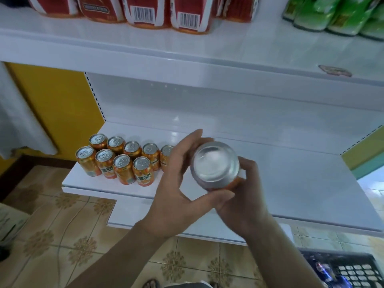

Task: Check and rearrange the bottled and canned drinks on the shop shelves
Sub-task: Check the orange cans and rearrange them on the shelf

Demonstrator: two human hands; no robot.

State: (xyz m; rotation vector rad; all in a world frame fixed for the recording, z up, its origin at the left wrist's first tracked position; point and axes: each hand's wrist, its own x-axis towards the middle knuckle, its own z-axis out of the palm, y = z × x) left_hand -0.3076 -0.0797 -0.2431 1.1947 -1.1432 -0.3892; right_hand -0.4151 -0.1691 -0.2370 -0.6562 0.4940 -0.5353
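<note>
Inspection step, by my read: one orange can [215,164] is off the shelf, held in the air over the lower shelf [291,183]. It is tipped so its silver concave base faces the camera. Probably a base or date-code check. Any print there is too blurred to read.

Left hand [176,183]: grasping the can from its left side, fingers [194,140] reaching up behind the body, thumb curled along the near edge.
Right hand [246,196]: wrapped on the can from the right and below, fingertips showing at its right rim.
Both forearms come in from the bottom of frame and converge on the can.

Stocked cans [122,161]: nine upright at the left end of the same shelf, five at the back and four in front. The last back one is partly hidden by the left hand. The front row is one short at its right end.

Next move, as I judge it: turn the can upright, tab up and label out, then set it at the right end of the front row against its neighbour. One hand has to let go first. Risk: knocking the tight-packed cans on the way in.
</note>
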